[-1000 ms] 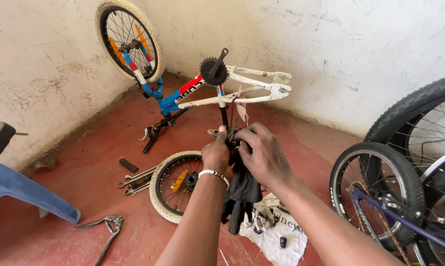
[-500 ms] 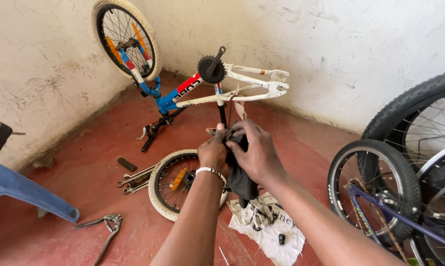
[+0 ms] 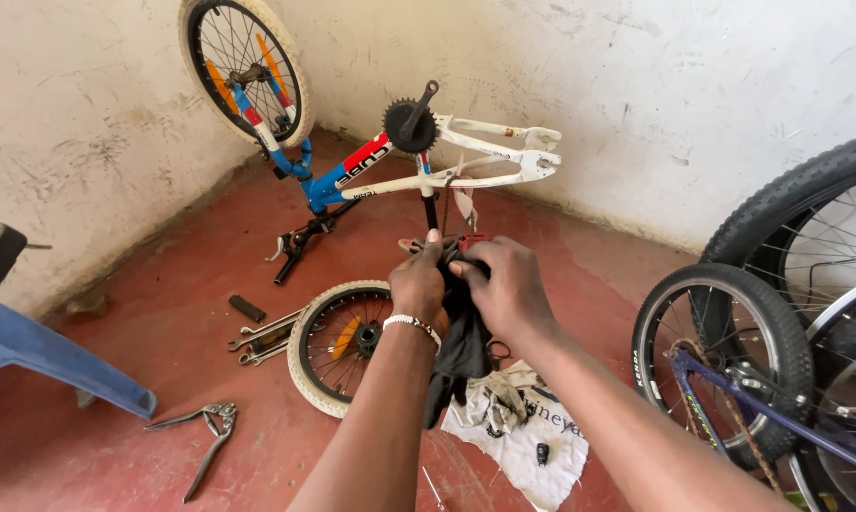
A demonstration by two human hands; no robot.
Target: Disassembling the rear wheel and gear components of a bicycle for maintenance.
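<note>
Both hands meet at frame centre over a limp black cloth rag (image 3: 461,346). Left hand (image 3: 420,282), with a white beaded bracelet (image 3: 413,323) at the wrist, has its fingers curled closed around the rag's upper end; right hand (image 3: 506,287) clamps the same bunch from the other side, fingers folded over it. The rag hangs down between the forearms — its tail ends above a stained white cloth (image 3: 527,438) spread on the red floor (image 3: 143,474) at 6 o'clock.

At 12 o'clock, an upside-down small bicycle with white-and-blue frame (image 3: 404,171) — black chainring up, front wheel against the wall. Just left of the hands, at 8 o'clock, a loose cream-tyred wheel (image 3: 338,343) lies flat. Steel spanners (image 3: 262,338) rest beside it at 9 o'clock. Grey metal pliers (image 3: 205,438) lie at 8 o'clock, well apart. Blue plastic chair (image 3: 39,356) at far 9 o'clock. Dark-tyred bicycle wheels (image 3: 722,356) stand at 3 o'clock.
</note>
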